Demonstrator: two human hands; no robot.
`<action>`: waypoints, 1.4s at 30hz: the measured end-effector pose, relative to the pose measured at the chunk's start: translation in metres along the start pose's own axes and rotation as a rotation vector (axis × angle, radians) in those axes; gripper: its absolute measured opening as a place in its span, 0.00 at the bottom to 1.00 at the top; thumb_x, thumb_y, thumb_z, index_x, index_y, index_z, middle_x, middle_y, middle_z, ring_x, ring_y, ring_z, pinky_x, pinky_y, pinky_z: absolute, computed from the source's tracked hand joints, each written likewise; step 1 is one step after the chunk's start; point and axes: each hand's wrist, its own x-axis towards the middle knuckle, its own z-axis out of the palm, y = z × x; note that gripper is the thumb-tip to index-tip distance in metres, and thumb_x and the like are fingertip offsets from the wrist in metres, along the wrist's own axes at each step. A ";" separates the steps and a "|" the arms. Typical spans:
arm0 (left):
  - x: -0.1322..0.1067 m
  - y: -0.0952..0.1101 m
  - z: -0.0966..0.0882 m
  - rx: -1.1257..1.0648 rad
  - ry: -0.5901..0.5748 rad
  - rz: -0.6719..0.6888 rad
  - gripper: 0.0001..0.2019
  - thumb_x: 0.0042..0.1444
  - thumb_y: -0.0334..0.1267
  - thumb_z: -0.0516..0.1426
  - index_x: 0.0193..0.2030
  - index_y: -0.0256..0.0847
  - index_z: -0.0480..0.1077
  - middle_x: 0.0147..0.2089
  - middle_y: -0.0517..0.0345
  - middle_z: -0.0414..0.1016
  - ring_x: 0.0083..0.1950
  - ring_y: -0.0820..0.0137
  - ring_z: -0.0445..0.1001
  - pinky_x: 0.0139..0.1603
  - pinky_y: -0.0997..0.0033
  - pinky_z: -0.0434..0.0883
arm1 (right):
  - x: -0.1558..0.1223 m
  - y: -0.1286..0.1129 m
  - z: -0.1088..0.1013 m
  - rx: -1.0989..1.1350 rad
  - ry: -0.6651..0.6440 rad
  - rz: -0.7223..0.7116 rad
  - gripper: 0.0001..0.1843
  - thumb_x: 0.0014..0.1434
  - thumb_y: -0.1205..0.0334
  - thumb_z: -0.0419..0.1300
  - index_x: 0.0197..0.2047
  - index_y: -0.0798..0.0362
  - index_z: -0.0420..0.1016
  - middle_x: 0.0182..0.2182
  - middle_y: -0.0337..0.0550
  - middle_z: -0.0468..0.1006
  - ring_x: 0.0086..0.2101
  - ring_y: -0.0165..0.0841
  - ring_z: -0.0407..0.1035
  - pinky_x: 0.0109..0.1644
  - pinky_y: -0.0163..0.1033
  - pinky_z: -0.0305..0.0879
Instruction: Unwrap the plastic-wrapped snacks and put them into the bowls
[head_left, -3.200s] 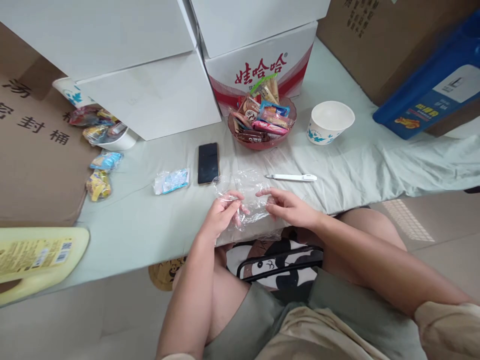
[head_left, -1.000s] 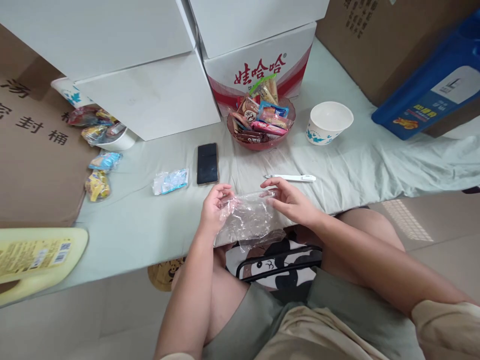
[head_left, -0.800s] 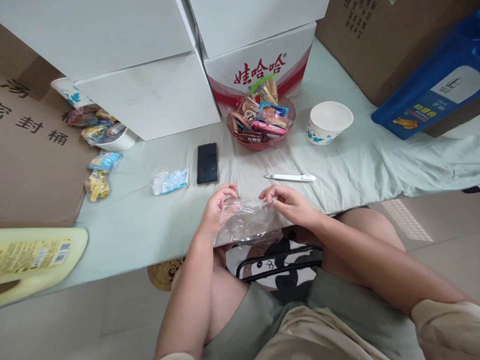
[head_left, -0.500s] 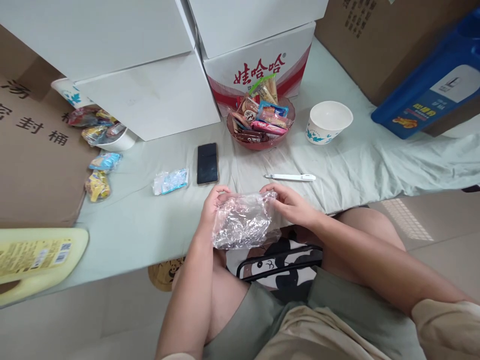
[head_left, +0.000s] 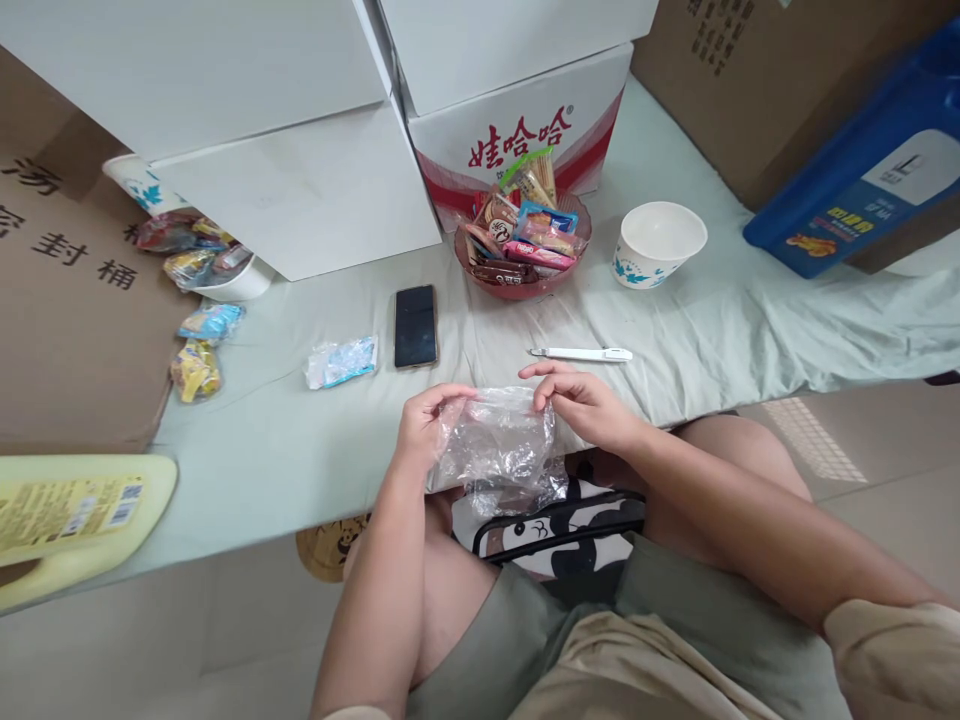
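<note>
A crinkled clear plastic bag [head_left: 499,440] hangs between my hands over the table's front edge, its lower part above my lap. My left hand [head_left: 426,425] pinches its upper left corner. At the upper right corner, my right hand [head_left: 581,402] grips the film with thumb and fingers, the index finger stretched out. Just beyond the right hand lies a white utility knife [head_left: 581,354]. A dark phone [head_left: 415,326] rests behind the left hand, and a crumpled clear-and-blue wrapper [head_left: 342,362] is left of it.
Behind stand a reddish bowl [head_left: 517,285] of packaged snacks and a white paper bowl [head_left: 660,245]. White boxes [head_left: 300,190] rise at the back. A blue jug [head_left: 847,190] is on the right, a yellow bottle [head_left: 82,520] on the left. Wrapped snacks [head_left: 196,372] lie beside a cardboard box [head_left: 75,300].
The bag's top edge is now spread flatter between my hands and its lower part hangs further down. My right index finger has lifted away from the film.
</note>
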 end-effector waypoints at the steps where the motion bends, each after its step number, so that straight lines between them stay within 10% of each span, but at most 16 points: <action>1: 0.000 0.001 0.000 0.002 -0.010 -0.001 0.11 0.53 0.46 0.65 0.36 0.40 0.81 0.33 0.53 0.83 0.29 0.68 0.79 0.34 0.69 0.77 | 0.000 0.001 0.000 0.007 0.009 0.009 0.09 0.57 0.69 0.55 0.27 0.52 0.73 0.49 0.46 0.75 0.56 0.39 0.67 0.59 0.50 0.65; 12: 0.001 0.006 0.003 -0.098 -0.076 -0.012 0.09 0.49 0.43 0.67 0.32 0.40 0.81 0.37 0.51 0.84 0.31 0.69 0.78 0.37 0.68 0.77 | 0.000 0.000 0.002 0.152 0.071 0.100 0.08 0.53 0.69 0.53 0.23 0.53 0.68 0.49 0.45 0.74 0.51 0.36 0.67 0.54 0.45 0.64; 20: 0.002 0.007 0.000 -0.092 -0.062 -0.050 0.09 0.50 0.42 0.65 0.35 0.39 0.80 0.35 0.53 0.83 0.30 0.69 0.77 0.35 0.70 0.74 | 0.001 0.002 0.002 0.172 0.109 0.209 0.19 0.52 0.70 0.54 0.47 0.49 0.72 0.46 0.42 0.74 0.37 0.32 0.67 0.43 0.40 0.65; 26: 0.000 0.004 0.000 -0.100 -0.090 -0.044 0.13 0.53 0.47 0.64 0.38 0.38 0.78 0.37 0.53 0.82 0.32 0.69 0.77 0.37 0.70 0.73 | 0.001 0.006 0.000 0.075 0.013 0.057 0.07 0.55 0.69 0.55 0.32 0.52 0.75 0.52 0.47 0.72 0.54 0.39 0.67 0.53 0.46 0.65; 42: -0.002 0.011 0.002 -0.089 -0.164 -0.195 0.30 0.45 0.46 0.70 0.54 0.41 0.66 0.43 0.51 0.83 0.33 0.71 0.78 0.34 0.74 0.71 | -0.002 0.001 0.003 0.185 -0.008 0.093 0.07 0.59 0.67 0.57 0.30 0.53 0.73 0.51 0.46 0.73 0.49 0.35 0.70 0.55 0.47 0.65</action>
